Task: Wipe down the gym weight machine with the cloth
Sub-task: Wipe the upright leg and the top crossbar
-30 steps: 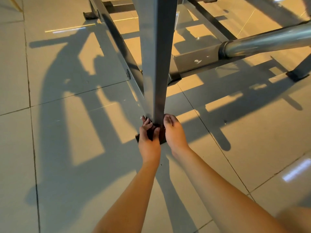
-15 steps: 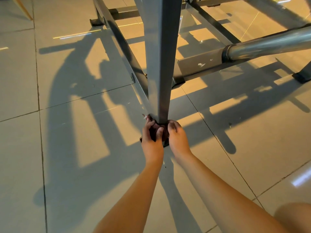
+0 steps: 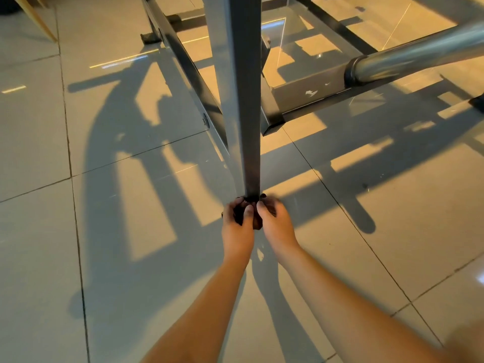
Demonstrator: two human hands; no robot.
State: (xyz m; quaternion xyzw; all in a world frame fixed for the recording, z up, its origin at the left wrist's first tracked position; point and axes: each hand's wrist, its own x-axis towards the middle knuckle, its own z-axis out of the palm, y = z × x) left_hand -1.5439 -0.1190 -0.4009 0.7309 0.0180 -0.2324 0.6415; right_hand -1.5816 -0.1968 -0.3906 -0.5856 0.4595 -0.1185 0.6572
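Note:
A grey square upright post (image 3: 246,100) of the weight machine runs down to the tiled floor at the centre of the view. A dark cloth (image 3: 242,212) is bunched around the post's foot. My left hand (image 3: 237,226) grips the cloth from the left side. On the right side my right hand (image 3: 275,224) holds the same cloth, thumb beside the left thumb. Most of the cloth is hidden under my fingers.
A grey base rail (image 3: 188,72) slants back left from the post. At the right a painted crossbar (image 3: 309,96) carries a shiny steel tube (image 3: 419,58). A rubber foot (image 3: 149,38) sits at the far left. Glossy floor tiles (image 3: 104,231) surround the frame.
Both hands have stayed at the post's foot, shifting slightly and bunching the cloth tighter. The camera has tilted, so more of the far frame shows.

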